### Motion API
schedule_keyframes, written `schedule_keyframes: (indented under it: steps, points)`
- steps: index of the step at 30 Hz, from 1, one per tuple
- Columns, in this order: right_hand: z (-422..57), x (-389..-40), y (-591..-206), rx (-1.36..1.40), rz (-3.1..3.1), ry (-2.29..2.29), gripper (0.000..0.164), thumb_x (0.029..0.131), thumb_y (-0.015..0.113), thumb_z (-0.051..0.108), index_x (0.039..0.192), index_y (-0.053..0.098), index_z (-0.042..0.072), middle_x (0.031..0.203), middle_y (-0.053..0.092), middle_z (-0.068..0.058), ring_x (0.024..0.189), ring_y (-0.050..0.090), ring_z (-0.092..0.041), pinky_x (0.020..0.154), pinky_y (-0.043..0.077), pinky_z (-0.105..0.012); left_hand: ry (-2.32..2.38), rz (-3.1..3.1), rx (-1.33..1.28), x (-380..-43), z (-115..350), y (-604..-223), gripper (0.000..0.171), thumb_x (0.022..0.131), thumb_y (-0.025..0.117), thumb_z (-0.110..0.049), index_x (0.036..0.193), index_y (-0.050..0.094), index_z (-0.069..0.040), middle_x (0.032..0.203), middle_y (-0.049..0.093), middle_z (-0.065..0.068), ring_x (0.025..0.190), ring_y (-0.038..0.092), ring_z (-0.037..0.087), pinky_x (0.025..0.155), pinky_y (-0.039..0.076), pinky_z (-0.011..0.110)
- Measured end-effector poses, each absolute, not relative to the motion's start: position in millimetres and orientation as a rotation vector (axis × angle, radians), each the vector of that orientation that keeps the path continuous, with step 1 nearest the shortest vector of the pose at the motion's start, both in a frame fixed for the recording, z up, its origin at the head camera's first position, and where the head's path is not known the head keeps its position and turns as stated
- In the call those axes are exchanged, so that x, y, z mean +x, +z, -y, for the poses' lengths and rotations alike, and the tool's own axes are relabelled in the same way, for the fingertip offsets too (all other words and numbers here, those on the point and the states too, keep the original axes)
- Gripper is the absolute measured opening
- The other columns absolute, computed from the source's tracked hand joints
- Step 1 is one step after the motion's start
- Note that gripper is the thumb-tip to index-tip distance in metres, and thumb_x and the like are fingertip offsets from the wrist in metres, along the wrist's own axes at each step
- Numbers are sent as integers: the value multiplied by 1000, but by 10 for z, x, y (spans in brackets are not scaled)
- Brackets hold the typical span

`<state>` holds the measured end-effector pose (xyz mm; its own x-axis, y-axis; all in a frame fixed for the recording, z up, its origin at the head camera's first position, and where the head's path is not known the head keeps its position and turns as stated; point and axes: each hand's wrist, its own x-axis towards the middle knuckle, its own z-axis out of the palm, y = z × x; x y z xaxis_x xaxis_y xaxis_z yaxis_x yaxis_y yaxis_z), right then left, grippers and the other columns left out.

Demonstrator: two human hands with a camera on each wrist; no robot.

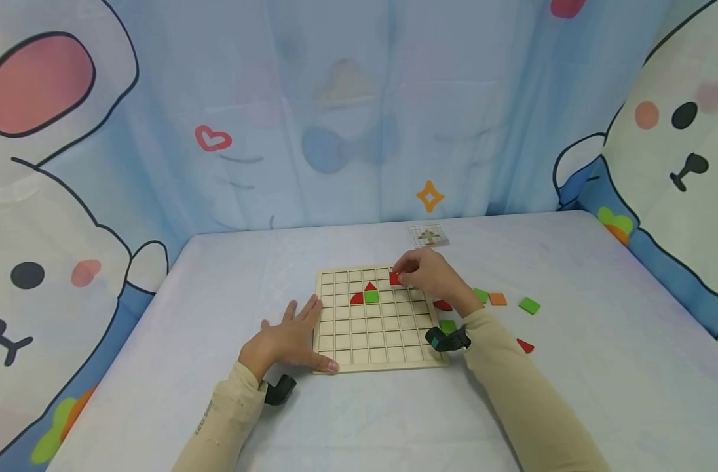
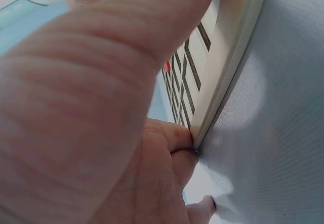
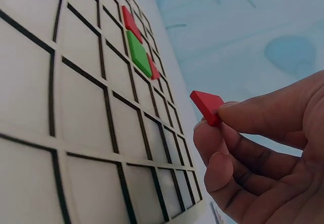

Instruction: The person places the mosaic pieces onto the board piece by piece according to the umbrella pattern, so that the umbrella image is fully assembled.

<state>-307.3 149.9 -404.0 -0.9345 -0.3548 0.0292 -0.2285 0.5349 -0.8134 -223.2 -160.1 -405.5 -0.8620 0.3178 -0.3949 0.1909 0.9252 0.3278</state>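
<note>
A wooden grid board (image 1: 373, 337) lies on the table. On it sit a green square tile (image 1: 371, 297), a red triangle tile (image 1: 369, 286) above that, and a red curved-edged tile (image 1: 357, 299) beside it. My right hand (image 1: 432, 272) pinches a red tile (image 3: 206, 105) between thumb and fingers, held over the board's far right part. The right wrist view shows this tile raised off the grid. With fingers spread, my left hand (image 1: 288, 337) rests at the board's left edge, its thumb touching the near left corner. The left wrist view shows fingers against the board's side.
Right of the board lie loose tiles: an orange square (image 1: 497, 299), several green ones including one farther right (image 1: 529, 305), and red ones, one near my right sleeve (image 1: 525, 346). A card with a grid picture (image 1: 428, 235) lies behind the board. A printed curtain (image 1: 347, 196) hangs behind the table.
</note>
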Motion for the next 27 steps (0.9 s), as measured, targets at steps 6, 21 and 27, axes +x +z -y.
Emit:
schedule_keyframes:
  steps: [6,21,27]
  points:
    - [-1383,-3059,-4080,-539,-2654,-1282,14,100,67,3,110,76,2,102,73,-9,92,65,-26,84,53,-41,382,-2632,368,-2231,1603,-4058,130,83,87,-61,173,10,-9,181,1,4,163,-2,43,114,8,85]
    - [-1277,-3009,-4126,-628,-2673,-1137,9,97,67,0,99,75,3,90,70,-5,77,60,-21,74,52,-39,389,-2630,359,-2228,1600,-4050,129,83,88,-61,173,11,-10,181,1,4,163,-2,42,114,7,85]
    - [-1238,-2995,-4105,-665,-2718,-1079,8,95,68,-2,95,74,2,88,69,-5,77,59,-20,75,52,-40,394,-2625,360,-2223,1596,-4031,130,83,88,-61,173,10,-10,181,1,5,163,-3,42,114,6,85]
